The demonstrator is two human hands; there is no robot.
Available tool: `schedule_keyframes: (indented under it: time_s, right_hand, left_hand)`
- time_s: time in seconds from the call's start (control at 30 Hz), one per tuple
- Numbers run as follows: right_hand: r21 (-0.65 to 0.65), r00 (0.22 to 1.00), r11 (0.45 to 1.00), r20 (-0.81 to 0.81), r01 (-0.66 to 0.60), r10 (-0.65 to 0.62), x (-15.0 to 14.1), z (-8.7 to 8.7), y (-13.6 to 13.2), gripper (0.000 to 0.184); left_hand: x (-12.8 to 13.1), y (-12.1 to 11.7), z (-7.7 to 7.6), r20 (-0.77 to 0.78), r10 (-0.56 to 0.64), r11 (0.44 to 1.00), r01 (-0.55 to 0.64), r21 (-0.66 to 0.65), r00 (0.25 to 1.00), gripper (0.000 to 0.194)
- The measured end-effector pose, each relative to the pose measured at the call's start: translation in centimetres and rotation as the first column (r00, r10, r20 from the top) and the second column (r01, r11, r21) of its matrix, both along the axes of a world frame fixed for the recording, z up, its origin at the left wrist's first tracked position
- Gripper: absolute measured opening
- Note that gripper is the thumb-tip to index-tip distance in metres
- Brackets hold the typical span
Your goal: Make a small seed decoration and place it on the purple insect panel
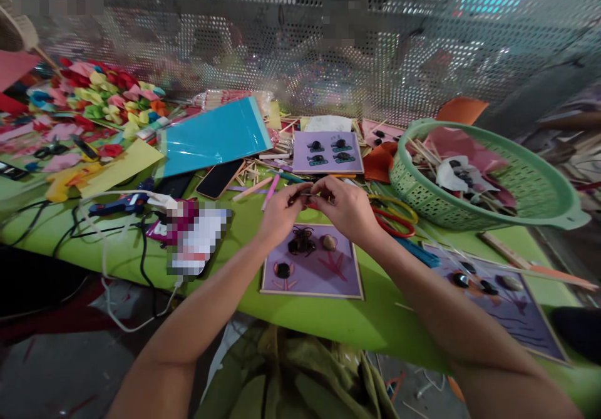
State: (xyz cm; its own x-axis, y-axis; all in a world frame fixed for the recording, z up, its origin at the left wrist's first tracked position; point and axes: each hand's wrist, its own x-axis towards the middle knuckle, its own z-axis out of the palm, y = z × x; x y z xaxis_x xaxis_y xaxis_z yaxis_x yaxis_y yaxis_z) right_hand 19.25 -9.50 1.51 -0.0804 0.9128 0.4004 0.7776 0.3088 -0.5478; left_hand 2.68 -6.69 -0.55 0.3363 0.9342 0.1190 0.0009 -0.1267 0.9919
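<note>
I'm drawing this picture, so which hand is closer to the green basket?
The right hand: it is to the left of the green basket. The left hand is farther left, with the right hand between it and the basket.

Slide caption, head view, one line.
Left hand and right hand close together by the far edge of a purple framed picture on a green table, green basket to the right.

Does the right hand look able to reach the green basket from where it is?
Probably yes: the right hand is near the green basket, with seemingly only low-lying things, such as the red loop, between them.
</note>
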Motion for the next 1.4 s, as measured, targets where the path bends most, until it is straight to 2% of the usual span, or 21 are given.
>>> schedule_keyframes:
  time_s: [0.13, 0.3, 0.47, 0.67, 0.83, 1.0, 1.2, 1.3, 1.4]
  right_hand:
    - [-0.032, 0.998, 0.999, -0.062, 0.026, -0.028, 0.2, 0.3, 0.1, 0.015]
    - [-0.09, 0.982, 0.995, -0.185, -0.044, 0.027, 0.6, 0.5, 0.5, 0.013]
    - [-0.101, 0.965, 0.992, -0.256, -0.081, 0.053, 1.0, 0.3, 0.8, 0.012]
    - [-0.104, 0.962, 0.991, -0.267, -0.087, 0.056, 1.4, -0.1, 1.0, 0.017]
    - [-0.115, 0.968, 0.989, -0.242, -0.091, 0.061, 1.5, 0.5, 1.0, 0.015]
    - [-0.092, 0.977, 0.989, -0.189, -0.118, 0.099, 1.4, 1.1, 0.7, 0.014]
    - [-0.069, 0.986, 0.991, -0.128, -0.118, 0.108, 1.1, 1.1, 0.6, 0.009]
    - [-0.074, 0.981, 0.988, -0.152, -0.135, 0.122, 1.1, 1.1, 0.6, 0.007]
    - [-0.093, 0.963, 0.98, -0.224, -0.175, 0.15, 1.2, 1.2, 0.6, 0.011]
  left_hand:
    - [0.0, -0.1, 0.1, 0.015, -0.008, 1.0, 0.008, -0.007, 1.0, 0.028]
    - [0.1, 0.1, -0.3, 0.111, 0.012, 0.999, -0.007, -0.05, 0.994, 0.024]
    - [0.0, 0.3, -0.5, 0.147, -0.02, 0.996, 0.032, -0.083, 0.989, 0.021]
    - [-0.1, 0.3, -0.3, 0.221, -0.048, 0.995, 0.067, -0.08, 0.974, 0.016]
    - [-0.1, 0.2, -0.1, 0.25, -0.037, 0.993, 0.063, -0.097, 0.968, 0.016]
    - [-0.1, 0.3, 0.0, 0.238, -0.011, 0.995, 0.036, -0.098, 0.971, 0.022]
    - [0.0, 0.5, -0.3, 0.174, 0.032, 0.994, -0.013, -0.111, 0.984, 0.025]
    - [0.0, 0.6, -0.3, 0.186, 0.041, 0.989, -0.013, -0.146, 0.982, 0.022]
    - [-0.3, 0.7, 0.0, 0.221, 0.004, 0.978, 0.042, -0.205, 0.975, 0.025]
